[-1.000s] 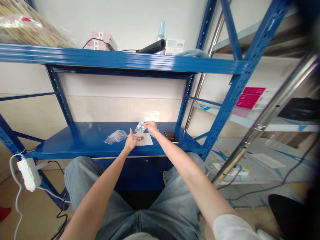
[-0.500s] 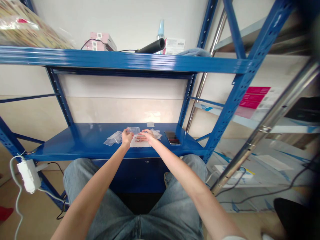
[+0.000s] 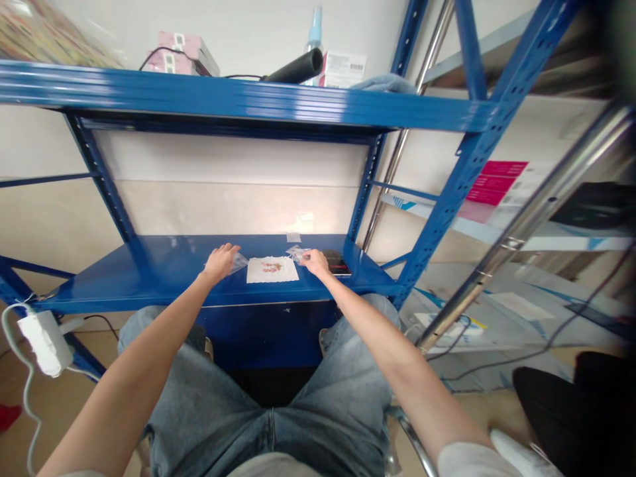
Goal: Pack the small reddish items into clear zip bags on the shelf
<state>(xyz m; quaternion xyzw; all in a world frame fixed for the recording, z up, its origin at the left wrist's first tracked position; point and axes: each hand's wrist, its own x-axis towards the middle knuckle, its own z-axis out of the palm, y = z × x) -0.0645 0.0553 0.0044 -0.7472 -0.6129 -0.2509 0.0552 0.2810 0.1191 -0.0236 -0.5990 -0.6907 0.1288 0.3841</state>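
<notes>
A white sheet of paper (image 3: 253, 273) with a scalloped edge lies on the blue shelf, a cluster of small reddish-brown pieces (image 3: 271, 267) on its middle. To its left, my left hand (image 3: 221, 261) is over clear plastic bags (image 3: 240, 262), fingers stretched out and apart; whether it touches them I cannot tell. On the paper's right side, my right hand (image 3: 316, 262) has its fingers closed at the edge of a clear plastic bag (image 3: 297, 251). Part of that bag is hidden by the fingers.
A dark phone (image 3: 336, 263) lies just right of my right hand. Behind the paper is a small white square (image 3: 293, 237). Blue rack posts (image 3: 365, 189) and an upper shelf beam (image 3: 238, 96) frame the space. A white power strip (image 3: 46, 343) hangs at the left.
My hands have moved apart, the left one leftward to the bags and the right one rightward. The clear bag that was held above the paper is gone from there, leaving the paper uncovered. The view has shifted.
</notes>
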